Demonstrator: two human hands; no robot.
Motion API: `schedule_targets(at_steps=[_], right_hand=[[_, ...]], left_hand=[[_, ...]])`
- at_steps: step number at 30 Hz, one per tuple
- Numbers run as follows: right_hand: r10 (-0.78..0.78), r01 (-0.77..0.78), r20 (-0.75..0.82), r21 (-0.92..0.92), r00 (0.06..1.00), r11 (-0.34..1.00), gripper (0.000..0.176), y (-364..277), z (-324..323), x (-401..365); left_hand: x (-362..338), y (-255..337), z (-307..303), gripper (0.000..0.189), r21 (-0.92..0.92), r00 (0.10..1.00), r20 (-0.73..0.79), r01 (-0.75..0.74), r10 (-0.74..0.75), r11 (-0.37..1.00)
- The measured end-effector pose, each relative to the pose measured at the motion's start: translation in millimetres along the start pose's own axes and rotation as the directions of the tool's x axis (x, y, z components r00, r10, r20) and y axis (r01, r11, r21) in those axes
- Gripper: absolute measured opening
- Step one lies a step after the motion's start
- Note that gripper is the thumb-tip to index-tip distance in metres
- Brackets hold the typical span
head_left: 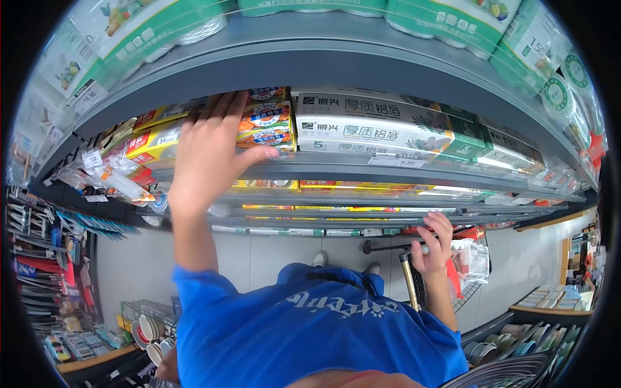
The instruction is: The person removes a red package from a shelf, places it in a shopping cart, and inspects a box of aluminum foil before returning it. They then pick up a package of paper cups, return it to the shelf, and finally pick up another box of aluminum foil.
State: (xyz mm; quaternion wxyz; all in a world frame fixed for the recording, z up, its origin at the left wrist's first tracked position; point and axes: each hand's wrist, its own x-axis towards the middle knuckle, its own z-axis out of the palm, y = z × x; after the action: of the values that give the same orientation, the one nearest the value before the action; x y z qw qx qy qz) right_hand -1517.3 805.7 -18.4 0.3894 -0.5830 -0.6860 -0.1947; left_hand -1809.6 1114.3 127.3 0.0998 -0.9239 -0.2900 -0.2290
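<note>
Spanning yellow boxes [266, 119] at 11 o'clock, your left grip [213, 132] lies splayed, likely steadying them | right grip [435, 244] at 4 o'clock, half-curled, nothing visibly held | silver boxes [362, 116] at 1 o'clock face outward, presumably for reading

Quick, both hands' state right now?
Left hand: open, spread over the yellow boxes.
Right hand: partly curled by the black bar; grip cannot be told.
</note>
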Motion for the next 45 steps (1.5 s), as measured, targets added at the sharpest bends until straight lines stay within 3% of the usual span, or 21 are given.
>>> schedule_targets(at_steps=[4, 5, 7, 10, 13, 20, 26, 29, 33, 35, 38, 41, 44, 45], right_hand=[[0.196, -0.210, -0.096, -0.169, 0.976, 0.963, 0.033, 14, -26, 5], [0.279, -0.293, -0.097, -0.218, 0.956, 0.931, 0.036, 12, -35, 18], [0.301, -0.327, -0.147, -0.209, 0.942, 0.922, 0.038, 19, -45, 27], [0.253, -0.291, -0.165, -0.272, 0.953, 0.918, 0.041, 18, -55, 32], [0.266, -0.311, -0.194, -0.268, 0.944, 0.912, 0.041, 20, -56, 28], [0.261, -0.311, -0.209, -0.265, 0.943, 0.913, 0.038, 27, -54, 36], [0.257, -0.295, -0.173, -0.259, 0.951, 0.920, 0.043, 31, -49, 51], [0.214, -0.251, -0.156, -0.281, 0.964, 0.926, 0.042, 36, -56, 71], [0.240, -0.236, -0.028, -0.328, 0.970, 0.915, 0.035, 58, -80, 120], [0.315, -0.280, 0.075, -0.297, 0.946, 0.913, 0.032, 79, -86, 148], [0.393, -0.271, 0.232, -0.423, 0.890, 0.865, 0.028, 112, -79, 174], [0.513, -0.289, 0.348, -0.526, 0.785, 0.800, 0.024, 150, -63, 198], [0.384, -0.182, 0.231, -0.595, 0.894, 0.783, 0.023, 158, -59, 211], [0.410, -0.195, 0.216, -0.627, 0.886, 0.754, 0.026, 159, -61, 214]], left_hand=[[16, 21, -5, 0.092, -0.152, 0.997, -0.002, -0.075, 0.076, 0.986], [25, 31, -10, 0.091, -0.161, 0.991, 0.130, 0.020, 0.002, 0.987], [42, 51, -18, 0.089, -0.148, 0.915, 0.384, 0.191, -0.121, 0.970], [46, 63, -5, 0.084, -0.115, 0.949, 0.303, 0.123, -0.084, 0.986], [44, 60, 12, 0.082, -0.101, 0.993, 0.116, 0.005, 0.007, 0.995], [45, 57, 23, 0.068, -0.027, 0.996, -0.012, -0.089, 0.089, 0.996], [44, 55, 17, 0.074, -0.038, 0.997, 0.038, -0.071, 0.072, 0.997], [38, 46, 6, 0.077, -0.082, 0.988, 0.147, 0.050, -0.038, 0.995], [35, 39, 8, 0.079, -0.030, 0.997, 0.052, -0.053, 0.055, 0.998], [36, 41, 12, 0.079, -0.020, 0.997, 0.041, -0.070, 0.070, 0.997], [35, 41, 13, 0.079, -0.046, 0.997, 0.053, -0.051, 0.053, 0.998], [33, 38, 19, 0.081, 0.024, 0.994, -0.032, -0.103, 0.104, 0.994], [31, 39, 15, 0.084, 0.020, 0.998, 0.067, 0.008, -0.009, 1.000], [31, 39, 14, 0.085, 0.026, 0.993, 0.113, 0.038, -0.041, 0.999]])
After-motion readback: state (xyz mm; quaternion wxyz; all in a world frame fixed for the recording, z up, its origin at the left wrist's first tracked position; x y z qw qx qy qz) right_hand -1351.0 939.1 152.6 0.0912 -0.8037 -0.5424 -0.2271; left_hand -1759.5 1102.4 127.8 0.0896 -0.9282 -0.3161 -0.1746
